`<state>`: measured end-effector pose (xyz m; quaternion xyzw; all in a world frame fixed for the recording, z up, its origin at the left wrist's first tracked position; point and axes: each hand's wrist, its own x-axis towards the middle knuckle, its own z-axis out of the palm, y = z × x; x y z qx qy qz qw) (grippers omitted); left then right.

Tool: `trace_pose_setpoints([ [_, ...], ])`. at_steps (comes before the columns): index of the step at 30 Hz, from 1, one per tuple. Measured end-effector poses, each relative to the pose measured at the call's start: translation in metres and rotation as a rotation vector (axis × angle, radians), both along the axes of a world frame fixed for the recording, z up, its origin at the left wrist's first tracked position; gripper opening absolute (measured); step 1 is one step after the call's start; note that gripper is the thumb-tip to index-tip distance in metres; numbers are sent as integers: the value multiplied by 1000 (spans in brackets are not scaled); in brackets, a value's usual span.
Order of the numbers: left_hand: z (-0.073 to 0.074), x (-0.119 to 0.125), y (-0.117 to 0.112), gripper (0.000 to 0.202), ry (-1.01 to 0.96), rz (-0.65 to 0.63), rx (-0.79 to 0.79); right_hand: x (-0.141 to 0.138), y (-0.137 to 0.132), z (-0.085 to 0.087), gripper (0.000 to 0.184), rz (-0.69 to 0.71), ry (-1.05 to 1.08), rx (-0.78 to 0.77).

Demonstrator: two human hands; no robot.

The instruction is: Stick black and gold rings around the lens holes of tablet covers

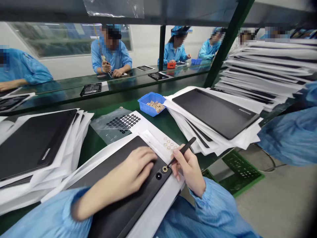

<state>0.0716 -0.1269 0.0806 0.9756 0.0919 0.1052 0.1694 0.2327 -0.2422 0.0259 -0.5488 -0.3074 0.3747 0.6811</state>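
A black tablet back cover lies slanted in front of me on white sheets. My left hand rests palm down on it, fingers loosely bent and holding nothing. In my right hand is a pair of black tweezers, gripped between thumb and fingers. Their tip touches a gold-coloured ring at the upper round spot near the cover's corner. Just below that sits a black round camera opening. Several pale rings lie on a white strip beyond my right hand.
A blue bin holds many small tan rings. Beside it, black rings stick to a clear sheet. Stacks of covers with white sheets stand left and right. A green post rises at right; co-workers sit across the line.
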Motion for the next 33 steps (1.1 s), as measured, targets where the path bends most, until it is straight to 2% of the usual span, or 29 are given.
trace_pose_setpoints([
  [3, -7, -19, -18, 32, 14, -93, 76, -3, 1, -7, 37, -34, 18, 29],
  [7, -13, -20, -19, 39, 59, -171, 97, -7, 0, -8, 37, -75, 15, 22],
  [24, -8, -13, -19, 39, 14, -169, 103, -7, -3, -11, 30, -92, -66, 13],
  [33, -11, -13, -18, 38, 31, -165, 96, -8, -7, -14, 22, -111, -175, 56],
])
